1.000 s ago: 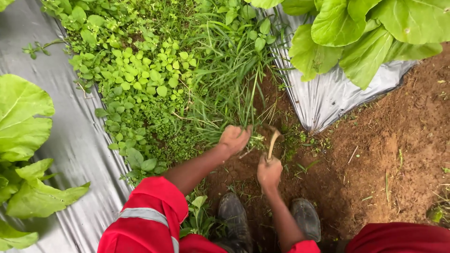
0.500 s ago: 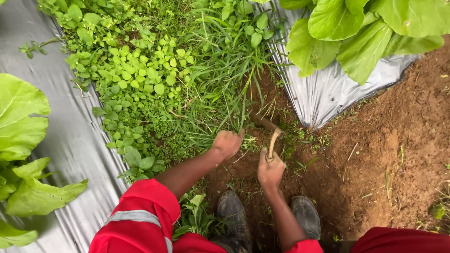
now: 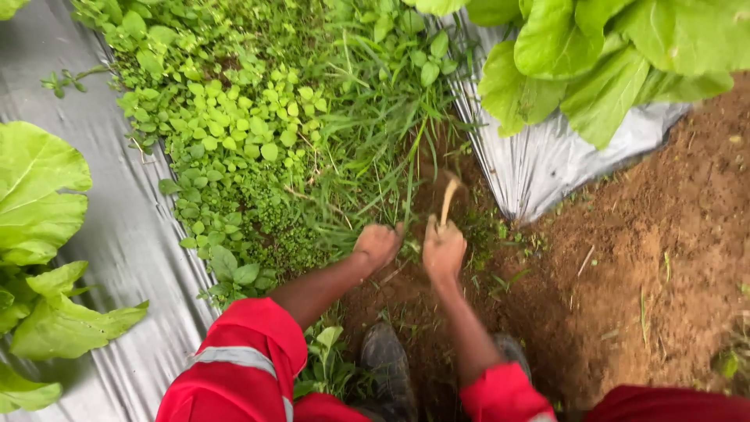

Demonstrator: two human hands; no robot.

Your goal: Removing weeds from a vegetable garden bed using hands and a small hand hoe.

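Two strips of silvery-grey plastic mulch sheeting run along the plot, one down the left side [image 3: 117, 234] and one at upper right [image 3: 539, 164], with a band of weeds between them. Broad light-green leafy crop plants sit on the sheeting, one cluster at the left edge [image 3: 39, 234], another across the top right [image 3: 594, 62]. Bare reddish-brown soil [image 3: 648, 266] fills the right and lower middle, scattered with small sprouts and dry stalks. The weed band [image 3: 258, 133] is dense: round-leaved low creepers on the left, long-bladed grass [image 3: 383, 148] leaning toward the soil. Both arms wear red sleeves, the left [image 3: 250, 359] with a grey reflective stripe. Two dark muddy boots [image 3: 387, 359] show between the arms at the bottom. The left hand [image 3: 378, 244] is clenched at the base of the grass clump, knuckles up, gripping blades right where weeds meet soil. The right hand [image 3: 444, 250], just beside it, is closed around the pale wooden handle of a small digging tool [image 3: 448, 199]; the handle rises away from the fist toward the dug earth at the foot of the right sheeting, and its working end is buried or hidden, so its shape cannot be told. No packages, labels or signs in view.
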